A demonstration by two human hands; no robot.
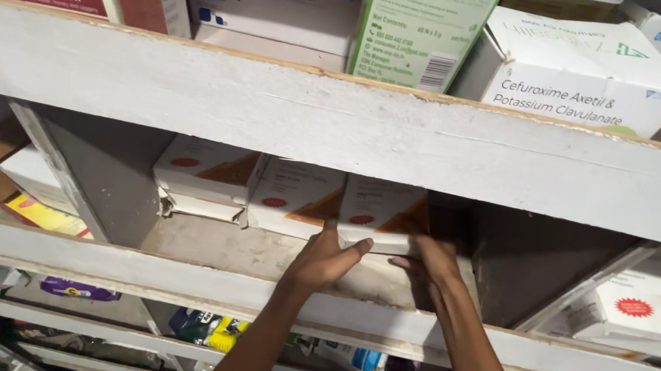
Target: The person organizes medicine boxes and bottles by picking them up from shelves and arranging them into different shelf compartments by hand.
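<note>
Left hand [325, 258], right hand [431, 265] grip white-orange box [381, 212] on shelf [265, 257].

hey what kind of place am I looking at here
Most likely a pharmacy stockroom or medicine shop: white wooden shelves stacked with medicine cartons, and both hands, left hand and right hand, on a white-and-orange box.

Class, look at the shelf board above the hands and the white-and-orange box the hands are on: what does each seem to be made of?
Shelf board: likely wood under worn white paint, scuffed and chipped along its edges. Box: probably thin printed cardboard, with flat faces and crisp folded corners; both hands touch it.
</note>
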